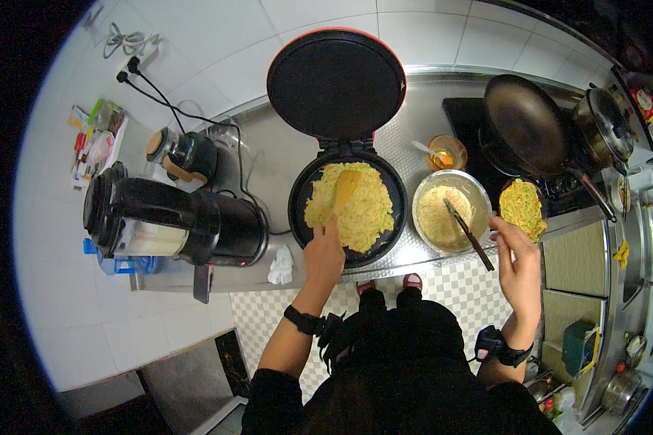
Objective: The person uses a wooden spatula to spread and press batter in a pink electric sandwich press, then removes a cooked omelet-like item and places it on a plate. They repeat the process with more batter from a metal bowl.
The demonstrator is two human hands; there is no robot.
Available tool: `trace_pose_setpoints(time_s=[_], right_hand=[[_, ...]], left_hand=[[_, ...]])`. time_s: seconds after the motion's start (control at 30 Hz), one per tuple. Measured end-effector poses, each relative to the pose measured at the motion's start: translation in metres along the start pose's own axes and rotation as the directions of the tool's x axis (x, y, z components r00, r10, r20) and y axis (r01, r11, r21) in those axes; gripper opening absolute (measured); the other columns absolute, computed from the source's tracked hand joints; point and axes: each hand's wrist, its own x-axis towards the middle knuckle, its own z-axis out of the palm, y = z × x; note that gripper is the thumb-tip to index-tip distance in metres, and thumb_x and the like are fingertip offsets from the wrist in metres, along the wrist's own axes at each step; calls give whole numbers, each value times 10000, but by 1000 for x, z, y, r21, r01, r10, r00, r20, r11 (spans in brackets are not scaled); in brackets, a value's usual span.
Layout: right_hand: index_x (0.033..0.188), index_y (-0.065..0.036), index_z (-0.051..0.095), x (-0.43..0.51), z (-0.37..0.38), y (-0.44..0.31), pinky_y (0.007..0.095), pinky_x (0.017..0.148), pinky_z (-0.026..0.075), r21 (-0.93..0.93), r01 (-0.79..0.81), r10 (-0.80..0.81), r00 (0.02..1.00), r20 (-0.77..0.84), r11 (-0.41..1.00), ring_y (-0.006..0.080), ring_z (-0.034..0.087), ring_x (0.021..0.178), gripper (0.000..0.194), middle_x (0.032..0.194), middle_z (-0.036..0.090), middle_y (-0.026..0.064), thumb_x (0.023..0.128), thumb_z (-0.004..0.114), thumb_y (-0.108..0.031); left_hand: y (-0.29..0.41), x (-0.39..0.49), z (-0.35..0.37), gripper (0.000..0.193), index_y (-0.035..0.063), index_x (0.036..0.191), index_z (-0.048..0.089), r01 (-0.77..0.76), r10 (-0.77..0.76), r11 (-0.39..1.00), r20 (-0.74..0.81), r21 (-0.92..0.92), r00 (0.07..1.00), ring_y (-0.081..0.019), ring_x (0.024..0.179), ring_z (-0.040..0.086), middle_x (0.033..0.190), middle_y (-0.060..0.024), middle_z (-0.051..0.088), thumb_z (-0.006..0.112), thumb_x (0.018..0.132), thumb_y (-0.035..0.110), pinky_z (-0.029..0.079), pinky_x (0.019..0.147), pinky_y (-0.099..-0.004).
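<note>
My left hand (325, 251) grips the handle of a wooden spatula (347, 186), whose blade lies on a yellow pancake (370, 217) with shreds in it. The pancake covers much of the lower plate of an electric griddle (295, 196); its round lid (336, 84) stands raised behind. At the right, my right hand (514, 255) has its fingertips at the rim of a metal bowl (423, 239); whether they press on it I cannot tell. Pale batter (435, 215) lies in the bowl, with dark chopsticks (470, 234) leaning in it.
A glass bowl (460, 149) with yellow liquid and a white spoon stands behind the metal bowl. Further right are a plated pancake (522, 206), a large frying pan (528, 125) and a lidded pot (604, 128). Left stand a black blender (223, 231), a crumpled white cloth or tissue (281, 265) and power cords.
</note>
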Motion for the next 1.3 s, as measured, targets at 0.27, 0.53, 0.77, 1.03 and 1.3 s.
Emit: trace_pose_setpoints(time_s=[0.27, 0.53, 0.77, 1.03, 1.3], right_hand=[[1213, 27, 663, 3, -10, 0, 317, 800, 533, 57, 11, -5, 995, -104, 998, 205, 693, 866, 261, 1042, 721, 138, 986, 536, 20], [1202, 17, 660, 4, -8, 2, 343, 788, 541, 63, 12, -5, 994, -106, 998, 252, 694, 859, 287, 1024, 715, 162, 950, 530, 62], [1189, 43, 670, 5, -9, -4, 319, 787, 535, 72, 4, 3, 995, -98, 997, 209, 691, 853, 265, 1007, 720, 141, 965, 529, 51], [1186, 35, 671, 6, -8, -2, 313, 773, 534, 30, 51, -48, 995, -86, 998, 199, 685, 841, 261, 994, 717, 139, 964, 533, 47], [1197, 26, 672, 11, -5, 0, 306, 757, 537, 71, 7, 0, 994, -108, 997, 185, 673, 819, 268, 997, 714, 135, 973, 525, 40]], left_hand=[[3, 10, -1, 571, 68, 1424, 445, 15, -23, 997, 113, 70, 993, -425, 824, 687, 1182, -236, 582, 581, 870, 54, 562, 723, -488], [5, 24, -1, 518, 64, 1390, 455, 108, -114, 993, 176, 42, 978, -433, 865, 683, 1165, -226, 584, 557, 882, 61, 555, 751, -500], [7, 29, -15, 502, 57, 1363, 466, 152, -152, 988, 69, 10, 986, -433, 867, 683, 1158, -209, 578, 573, 873, 61, 557, 750, -497], [19, 30, -4, 508, 68, 1369, 482, 29, -33, 999, 168, 30, 985, -422, 853, 688, 1167, -208, 576, 577, 870, 58, 561, 712, -485], [25, 6, -12, 527, 64, 1377, 531, -74, 66, 997, 225, 26, 972, -379, 769, 691, 1138, -207, 590, 579, 852, 42, 563, 675, -457]])
